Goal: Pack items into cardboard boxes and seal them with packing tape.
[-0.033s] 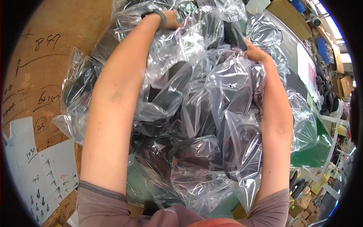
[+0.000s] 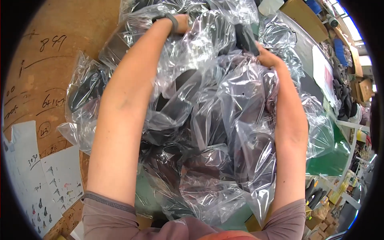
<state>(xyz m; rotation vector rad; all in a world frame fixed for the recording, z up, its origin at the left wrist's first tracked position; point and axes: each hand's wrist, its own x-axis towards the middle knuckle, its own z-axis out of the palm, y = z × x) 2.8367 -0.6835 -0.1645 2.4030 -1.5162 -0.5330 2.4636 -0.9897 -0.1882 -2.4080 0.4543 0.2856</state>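
A big heap of clear plastic bags (image 2: 208, 104) with dark, smooth, curved pieces inside lies in front of me. Both my arms reach over it to its far side. My left hand (image 2: 183, 24), with a grey band at its wrist, is sunk among the far bags; plastic hides its fingers. At the far right, my right hand (image 2: 269, 57) has its fingers closed at the lower end of a dark flat piece (image 2: 247, 39). Crumpled plastic lies against this hand, and part of its grip is hidden. One bagged dark piece (image 2: 86, 90) lies left of my left arm.
A brown board (image 2: 56, 80) with handwriting and pinned white sheets (image 2: 28, 160) stands on the left. A green surface (image 2: 330, 160) lies at the right, below a white sheet (image 2: 323, 74). Cardboard (image 2: 306, 18) is at the far right, with shelves of goods beyond.
The dark flat piece by my right hand has shifted slightly left and tilted, and the hand has moved a little with it. My left hand stays among the far bags.
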